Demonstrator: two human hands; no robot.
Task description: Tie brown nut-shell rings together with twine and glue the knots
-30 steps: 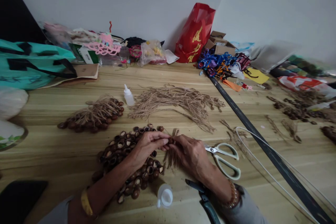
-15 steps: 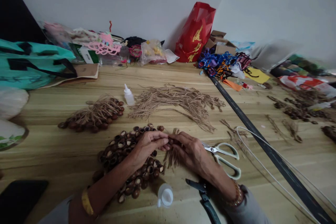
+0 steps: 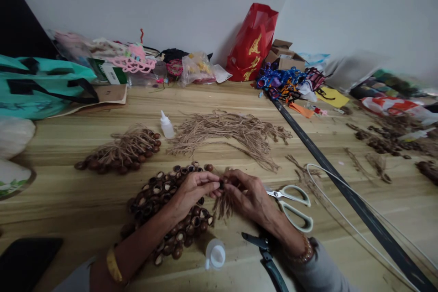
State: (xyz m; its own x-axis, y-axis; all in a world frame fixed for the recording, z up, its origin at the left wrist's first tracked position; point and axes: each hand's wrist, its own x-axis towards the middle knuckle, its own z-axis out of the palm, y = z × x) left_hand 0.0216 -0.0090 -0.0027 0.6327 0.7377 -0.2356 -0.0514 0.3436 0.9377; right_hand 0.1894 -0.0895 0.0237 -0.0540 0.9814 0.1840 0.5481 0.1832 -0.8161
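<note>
My left hand [image 3: 195, 188] pinches a small dark nut shell [image 3: 222, 184] between thumb and fingertips. Against its other side, my right hand [image 3: 251, 195] has thumb and fingers curled together; what lies between those fingertips is mostly hidden. A short bundle of cut jute twine [image 3: 224, 205] lies just beneath both hands. Under and around my left forearm spreads a heap of opened nut shells [image 3: 157, 189], brown outside, some pale inside. Scissors [image 3: 290, 200] with pale handles lie beside my right wrist, and dark-handled pruning shears [image 3: 268, 260] rest below it.
Long jute strands [image 3: 226, 132] lie beyond my hands. Left of them are a white dropper bottle [image 3: 167, 125] and shells tied with twine [image 3: 123, 148]. A clear cup [image 3: 216, 254] stands near me. A white cable [image 3: 356, 198] loops at right. Bags, including a red one [image 3: 251, 43], line the wall.
My right fingertips have shifted slightly at the nut shell, showing more of its dark side. My left hand stays nearly still. The whole view has drifted a little.
</note>
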